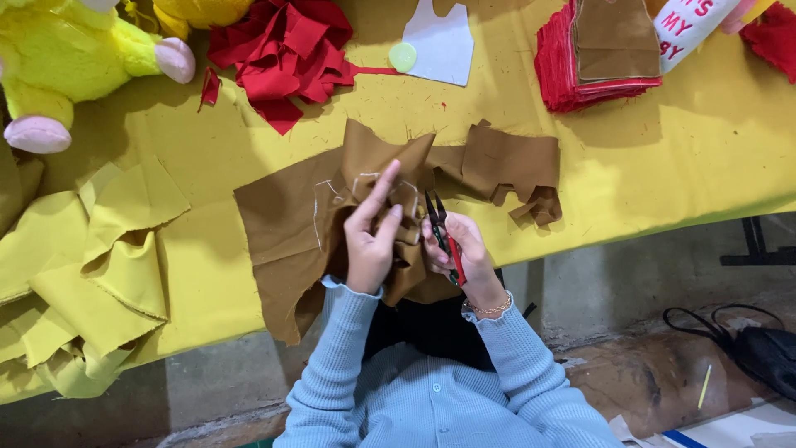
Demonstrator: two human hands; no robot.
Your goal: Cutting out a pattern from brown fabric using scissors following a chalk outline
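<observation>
A pair of small scissors with red handles is held in the right hand, the grip closed around the handles. The blades point up and away from the body, so the long axis runs from the wrist toward the far edge of the table; whether the blades are parted cannot be told. Just left of the blades, a fold of brown cloth is pinched in the left hand, thumb against fingers, with the index finger stretched up along it. The cloth appears to be lifted off the table so that an edge is presented to the blades; pale chalk lines are drawn on it beside the fingers. The rest of the cloth is spread outward from the grip, partly hanging over the near edge. Farther left, yellow cloth pieces are heaped. Beyond the cloth lie red scraps, a stack of red pieces and a yellow plush toy.
</observation>
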